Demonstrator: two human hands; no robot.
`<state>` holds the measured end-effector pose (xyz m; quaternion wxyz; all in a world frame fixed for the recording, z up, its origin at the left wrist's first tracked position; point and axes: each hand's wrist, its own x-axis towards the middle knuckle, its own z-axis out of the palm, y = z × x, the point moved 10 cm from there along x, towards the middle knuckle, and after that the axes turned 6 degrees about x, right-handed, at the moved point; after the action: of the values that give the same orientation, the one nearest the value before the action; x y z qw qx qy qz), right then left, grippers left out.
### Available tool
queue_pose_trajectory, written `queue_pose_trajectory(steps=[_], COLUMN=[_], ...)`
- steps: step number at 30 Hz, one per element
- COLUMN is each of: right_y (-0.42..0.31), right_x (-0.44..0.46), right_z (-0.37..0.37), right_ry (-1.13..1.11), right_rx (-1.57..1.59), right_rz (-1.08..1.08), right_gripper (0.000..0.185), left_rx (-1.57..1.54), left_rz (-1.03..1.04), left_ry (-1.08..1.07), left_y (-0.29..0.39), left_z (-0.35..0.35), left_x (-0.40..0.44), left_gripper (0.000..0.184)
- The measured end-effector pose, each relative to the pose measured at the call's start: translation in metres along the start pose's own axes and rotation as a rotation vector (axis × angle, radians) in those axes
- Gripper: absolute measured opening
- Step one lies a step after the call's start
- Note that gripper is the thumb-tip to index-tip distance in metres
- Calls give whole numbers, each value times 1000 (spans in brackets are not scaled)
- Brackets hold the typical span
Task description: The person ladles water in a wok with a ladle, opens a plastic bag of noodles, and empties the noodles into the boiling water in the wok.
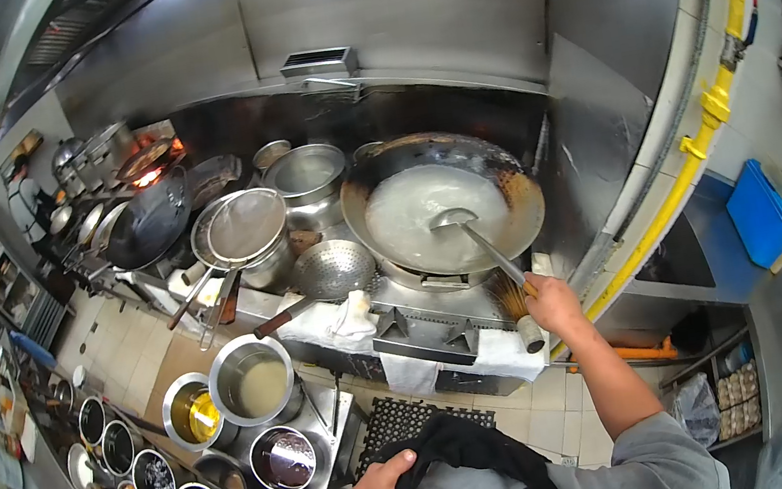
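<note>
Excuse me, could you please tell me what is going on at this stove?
The person's right hand grips a ladle, its bowl at the surface of cloudy liquid in a large wok. The left hand touches black cloth on the person's front. A perforated strainer lies left of the wok, and another person stands at the far left.

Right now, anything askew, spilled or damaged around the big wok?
No obvious spill. Two slight oddities: a white cloth lies bunched in front of the perforated ladle, not folded; the big wok has a patchy brown inner wall, possibly just wear.
</note>
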<state>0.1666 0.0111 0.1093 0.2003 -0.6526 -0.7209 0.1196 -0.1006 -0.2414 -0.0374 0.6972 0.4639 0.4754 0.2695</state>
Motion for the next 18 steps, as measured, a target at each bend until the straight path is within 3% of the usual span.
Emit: queue_pose_trajectory(steps=[7,13,18], right_y=[-15,-37,-20], right_x=[65,118,150], right_z=[40,54,63], right_ry=[9,19,40], right_rx=[15,8,-24], right_rz=[-78,-127,-9], right_gripper=[39,36,28], left_rx=[-119,-110,-75], left_rz=[145,135,95], left_ry=[205,287,290], left_y=[-1,-6,-21], left_z=[-16,-20,-21], left_x=[-11,-17,-12], left_gripper=[45,47,49])
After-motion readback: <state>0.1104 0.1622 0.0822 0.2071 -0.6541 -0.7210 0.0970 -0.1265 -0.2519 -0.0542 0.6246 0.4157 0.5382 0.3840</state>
